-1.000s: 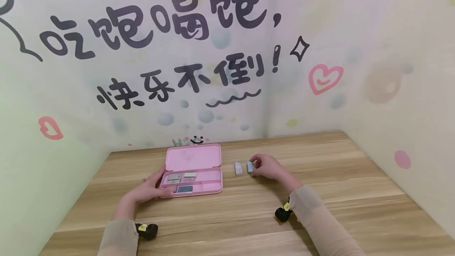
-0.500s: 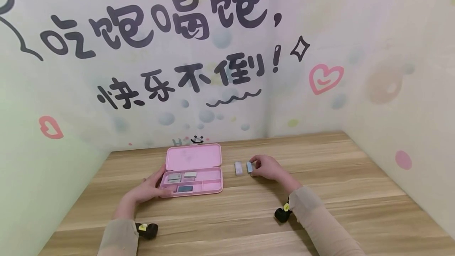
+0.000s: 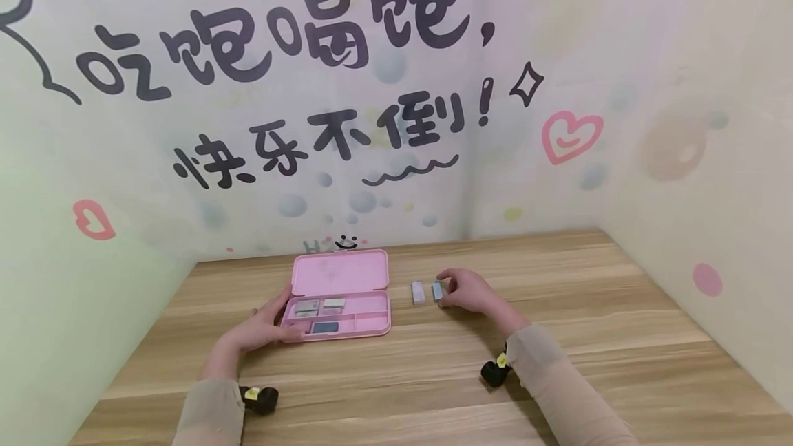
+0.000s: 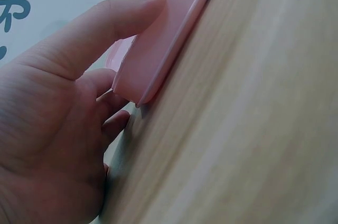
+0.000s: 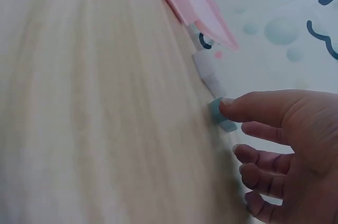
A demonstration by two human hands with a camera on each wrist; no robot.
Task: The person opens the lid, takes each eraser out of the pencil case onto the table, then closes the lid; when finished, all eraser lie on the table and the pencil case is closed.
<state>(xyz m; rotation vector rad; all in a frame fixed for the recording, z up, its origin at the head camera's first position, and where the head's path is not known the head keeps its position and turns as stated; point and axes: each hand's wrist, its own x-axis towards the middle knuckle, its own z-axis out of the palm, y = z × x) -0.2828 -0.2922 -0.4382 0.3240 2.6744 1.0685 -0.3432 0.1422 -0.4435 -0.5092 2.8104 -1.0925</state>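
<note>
Woodgrain table [image 3: 384, 384], lettered wall [image 3: 396, 212]; left fingers [image 4: 129, 18] round case [image 3: 339, 272], right fingers [image 5: 259, 106] round blue block [image 3: 437, 292]

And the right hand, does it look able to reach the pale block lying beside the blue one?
Probably yes: the pale block lies uncovered on the table, close to the right hand. Only the blue block, which that hand touches, lies between them.

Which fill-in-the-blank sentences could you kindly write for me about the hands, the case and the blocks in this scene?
1. The left hand grips the ____ case.
2. The case's lid is ____.
3. The hand touching the blue block is the person's ____ hand.
4. Counting the pale block, the blocks outside the case number ____.

Missing words: pink; open; right; two.
</note>
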